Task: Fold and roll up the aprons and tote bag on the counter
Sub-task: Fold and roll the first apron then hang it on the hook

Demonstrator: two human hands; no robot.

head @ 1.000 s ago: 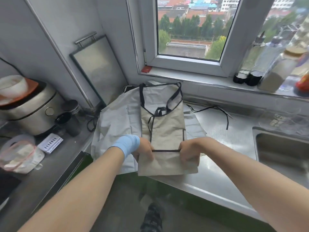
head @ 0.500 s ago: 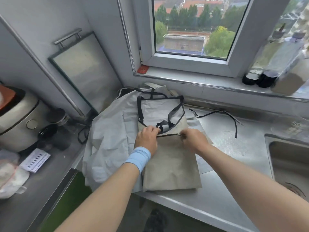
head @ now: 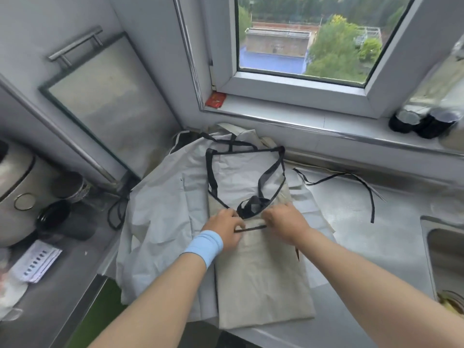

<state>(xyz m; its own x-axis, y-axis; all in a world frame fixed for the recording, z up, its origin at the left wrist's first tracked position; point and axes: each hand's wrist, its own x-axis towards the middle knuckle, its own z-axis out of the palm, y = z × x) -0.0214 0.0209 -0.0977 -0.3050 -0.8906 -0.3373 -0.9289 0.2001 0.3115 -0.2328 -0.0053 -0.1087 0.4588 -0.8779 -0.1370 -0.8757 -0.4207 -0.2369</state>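
**Beige apron: hem folded up to the straps, needs squaring**

Left hand [head: 223, 228] and right hand [head: 285, 222] each pinch the black-edged hem [head: 251, 228], fingers curled over it, knuckles close together.

Looks like the halving fold before rolling. To do it well:
- line the hem up square with the side edges
- tuck the tangled neck straps [head: 253, 205] inside before pressing flat
- smooth from the hem back toward the crease, so no air gets trapped
- press lightly: the grey apron [head: 160, 222] underneath may drag

Position: the beige apron [head: 261, 280] lies directly under both hands, crease end near the bench [head: 364, 247] front edge. It sits on the grey apron, which spreads out to the left. One loose tie [head: 371, 207] trails right, toward the sink [head: 444, 247]. What looks like the tote bag [head: 241, 130] sits bunched at the wall, well beyond the hands.
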